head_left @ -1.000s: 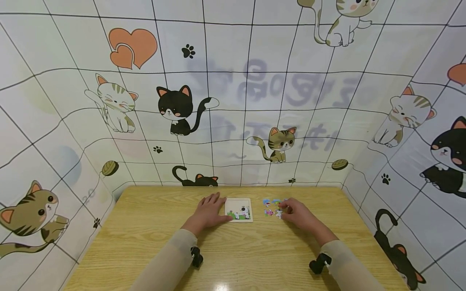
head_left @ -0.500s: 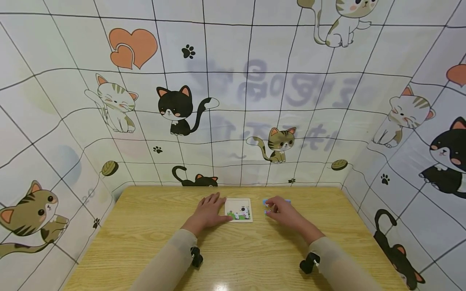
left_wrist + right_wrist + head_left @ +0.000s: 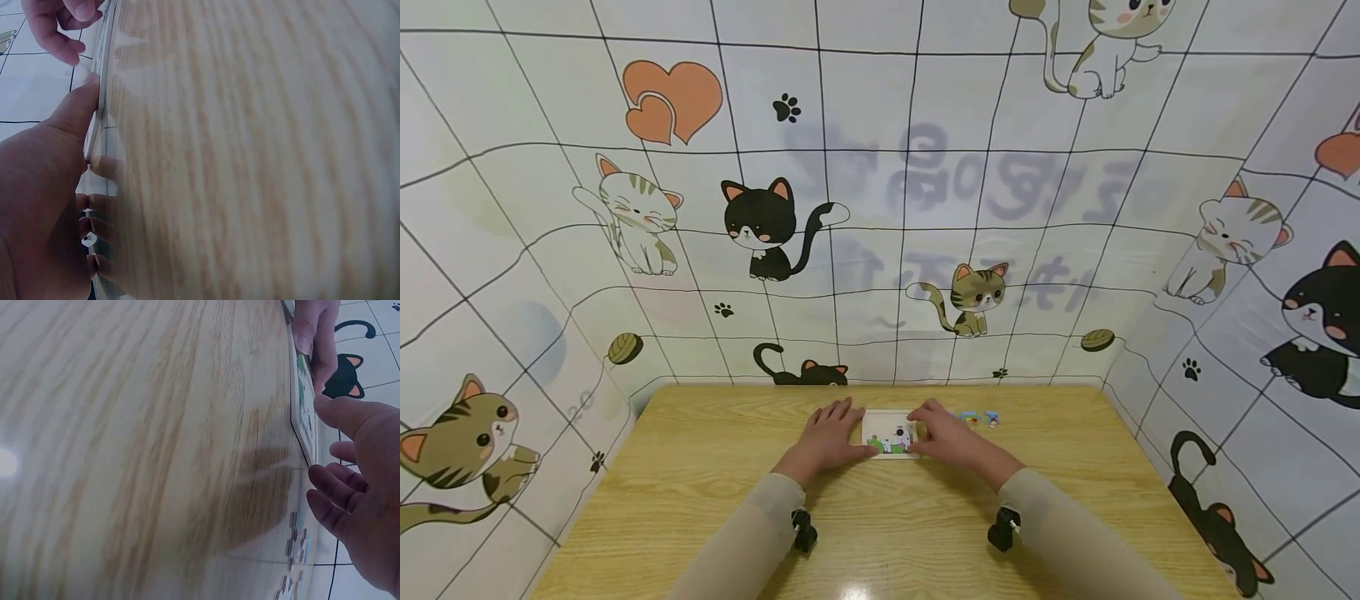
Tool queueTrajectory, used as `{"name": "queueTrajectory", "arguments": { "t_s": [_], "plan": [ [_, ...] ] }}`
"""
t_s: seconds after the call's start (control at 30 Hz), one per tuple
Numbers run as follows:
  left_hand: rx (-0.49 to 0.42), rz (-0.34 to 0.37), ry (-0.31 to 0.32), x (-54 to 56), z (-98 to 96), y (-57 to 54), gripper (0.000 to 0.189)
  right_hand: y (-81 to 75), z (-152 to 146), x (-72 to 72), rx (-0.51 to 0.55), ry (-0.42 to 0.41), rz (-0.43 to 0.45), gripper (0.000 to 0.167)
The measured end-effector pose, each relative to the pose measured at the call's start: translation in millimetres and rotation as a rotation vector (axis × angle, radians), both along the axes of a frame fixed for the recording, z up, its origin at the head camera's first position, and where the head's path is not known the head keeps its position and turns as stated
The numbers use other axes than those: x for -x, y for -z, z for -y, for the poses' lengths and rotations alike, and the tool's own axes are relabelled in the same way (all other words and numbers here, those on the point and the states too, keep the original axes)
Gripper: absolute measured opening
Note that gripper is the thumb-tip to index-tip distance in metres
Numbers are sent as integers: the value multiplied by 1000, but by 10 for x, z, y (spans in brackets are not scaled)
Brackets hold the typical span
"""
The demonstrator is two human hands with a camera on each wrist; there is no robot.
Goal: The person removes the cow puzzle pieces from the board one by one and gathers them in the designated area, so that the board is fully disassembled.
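Observation:
A small square puzzle board [image 3: 886, 422] lies flat on the wooden table, its lower part filled with green, white and black picture pieces. My left hand [image 3: 827, 435] lies along the board's left side with fingers spread and straight, the thumb [image 3: 84, 100] resting on its edge. At the right edge is my right hand [image 3: 951, 437], fingers bent and thumb [image 3: 331, 412] at the board's rim. Whether a piece sits between its fingertips is hidden. Loose puzzle pieces [image 3: 970, 417] lie just beyond the right hand, partly covered by it.
The wooden table [image 3: 880, 517] extends toward me and to both sides. Behind its far edge rises a white curtain [image 3: 865, 208] with a black grid and cartoon cats. More pieces [image 3: 295, 540] show below the right hand in the right wrist view.
My right hand has moved left from the loose pieces to the board's right edge, uncovering pieces at the far right. My left hand has stayed in place.

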State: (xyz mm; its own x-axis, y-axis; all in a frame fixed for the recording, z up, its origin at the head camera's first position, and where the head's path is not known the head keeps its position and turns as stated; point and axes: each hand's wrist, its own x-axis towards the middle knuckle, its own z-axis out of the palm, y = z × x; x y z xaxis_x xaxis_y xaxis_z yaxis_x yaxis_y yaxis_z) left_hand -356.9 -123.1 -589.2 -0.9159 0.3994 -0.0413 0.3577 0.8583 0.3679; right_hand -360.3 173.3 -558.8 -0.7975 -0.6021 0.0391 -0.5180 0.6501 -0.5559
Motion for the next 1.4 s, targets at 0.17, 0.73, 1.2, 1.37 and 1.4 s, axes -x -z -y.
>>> {"name": "queueTrajectory", "arguments": {
  "t_s": [0.17,0.73,1.2,1.37,1.4],
  "plan": [
    [-8,-19,7,-6,2,-3,95,-16,106,24,-59,-20,-14,50],
    [30,-17,-9,-61,-39,-73,92,-147,249,-2,-131,-9,68,37],
    [5,-42,-3,-20,-9,3,95,-162,277,4,-105,18,102,36],
    [3,-8,-11,-19,-11,-25,92,-144,278,22,-78,29,114,33],
    [7,-9,-14,-11,-12,-19,92,-135,278,27,-70,32,118,32]
  ]
}}
